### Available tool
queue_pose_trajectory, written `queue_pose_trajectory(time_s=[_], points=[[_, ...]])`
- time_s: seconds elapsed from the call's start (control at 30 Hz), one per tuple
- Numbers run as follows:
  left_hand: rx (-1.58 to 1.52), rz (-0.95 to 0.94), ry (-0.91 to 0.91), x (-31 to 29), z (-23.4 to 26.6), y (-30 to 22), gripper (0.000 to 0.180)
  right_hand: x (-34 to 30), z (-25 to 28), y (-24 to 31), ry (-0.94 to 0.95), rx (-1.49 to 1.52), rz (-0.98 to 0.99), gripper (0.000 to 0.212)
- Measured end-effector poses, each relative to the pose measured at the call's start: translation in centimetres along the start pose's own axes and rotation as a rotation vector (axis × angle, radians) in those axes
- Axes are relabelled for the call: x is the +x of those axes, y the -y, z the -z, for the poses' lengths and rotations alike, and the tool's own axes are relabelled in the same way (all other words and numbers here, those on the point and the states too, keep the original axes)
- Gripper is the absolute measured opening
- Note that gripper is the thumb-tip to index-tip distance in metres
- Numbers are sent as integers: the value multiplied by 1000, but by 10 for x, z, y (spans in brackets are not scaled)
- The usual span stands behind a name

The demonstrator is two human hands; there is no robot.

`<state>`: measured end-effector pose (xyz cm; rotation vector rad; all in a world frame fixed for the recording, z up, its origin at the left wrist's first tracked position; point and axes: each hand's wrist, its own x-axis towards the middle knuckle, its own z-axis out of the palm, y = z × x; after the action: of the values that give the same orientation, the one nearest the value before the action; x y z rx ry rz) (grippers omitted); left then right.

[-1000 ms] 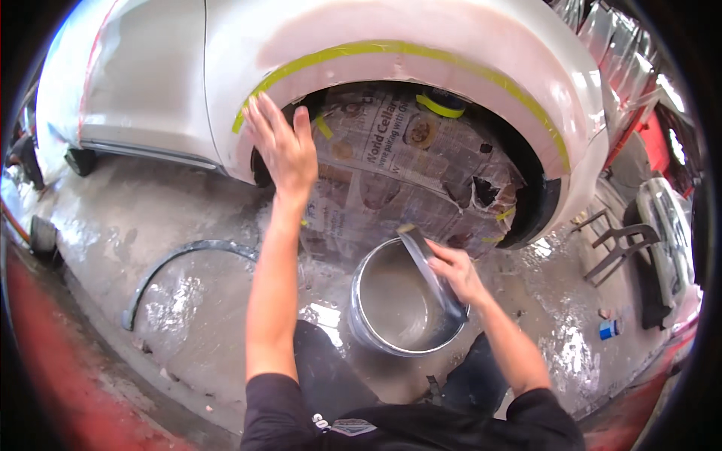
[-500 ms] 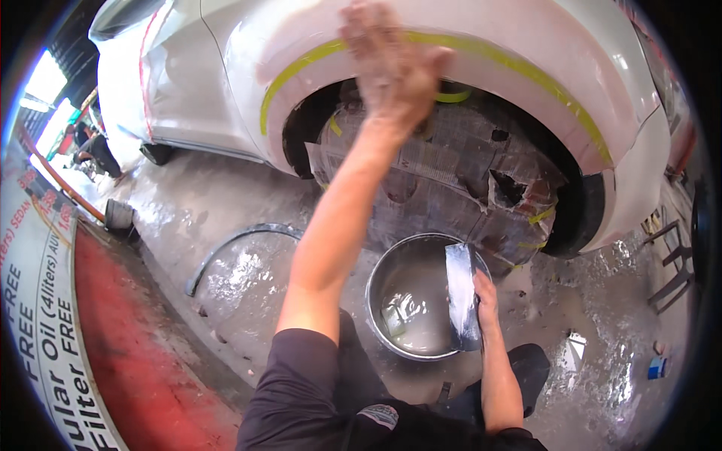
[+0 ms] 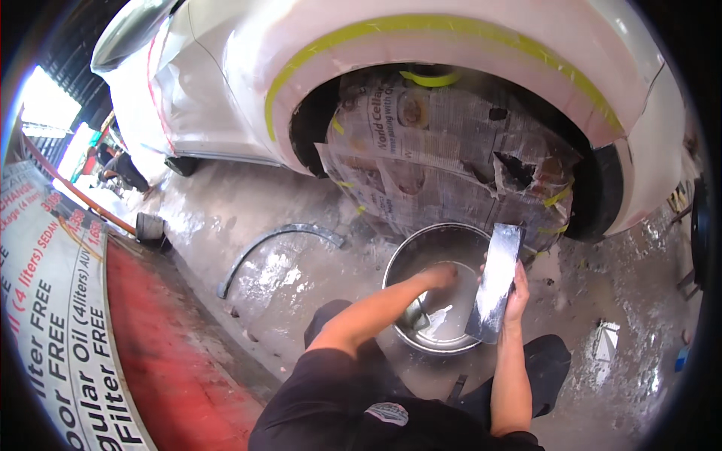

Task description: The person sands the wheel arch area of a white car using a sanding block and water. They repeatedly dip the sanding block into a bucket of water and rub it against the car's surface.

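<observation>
My left hand (image 3: 439, 276) reaches down into a round metal basin (image 3: 392, 255) of cloudy water, its fingers blurred and partly under the surface. Beside it, a greenish-grey piece (image 3: 414, 316) lies against the basin's inner wall; what it is I cannot make out. With my right hand (image 3: 517, 293) I grip a long, flat sanding block (image 3: 495, 282) by its right edge, tilted over the basin's right rim. Its upper face is wet and shiny. In front of me is the car's pale fender (image 3: 481, 52), with a yellow-green tape strip (image 3: 421, 25) along the wheel arch.
Torn newspaper (image 3: 429, 158) covers the wheel. A curved dark strip (image 3: 271, 244) lies on the wet floor (image 3: 195, 218). To the left stand a printed sign board (image 3: 56, 301), a red panel (image 3: 162, 338) and a small dark container (image 3: 150, 228). Another person (image 3: 124, 167) is far left.
My left hand has come down from the fender into the basin. The sanding block in my right hand has shifted slightly right and tilted.
</observation>
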<state>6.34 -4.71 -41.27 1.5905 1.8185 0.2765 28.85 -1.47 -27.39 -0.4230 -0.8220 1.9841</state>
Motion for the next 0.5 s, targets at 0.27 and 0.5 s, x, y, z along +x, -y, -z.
queue_pose_trajectory(time_s=[0.27, 0.5], points=[[418, -51, 526, 16, -65, -13, 31, 5, 13, -4, -44, -119, -2, 45], [147, 57, -667, -108, 172, -115, 21, 12, 26, -7, -19, -32, -40, 54]])
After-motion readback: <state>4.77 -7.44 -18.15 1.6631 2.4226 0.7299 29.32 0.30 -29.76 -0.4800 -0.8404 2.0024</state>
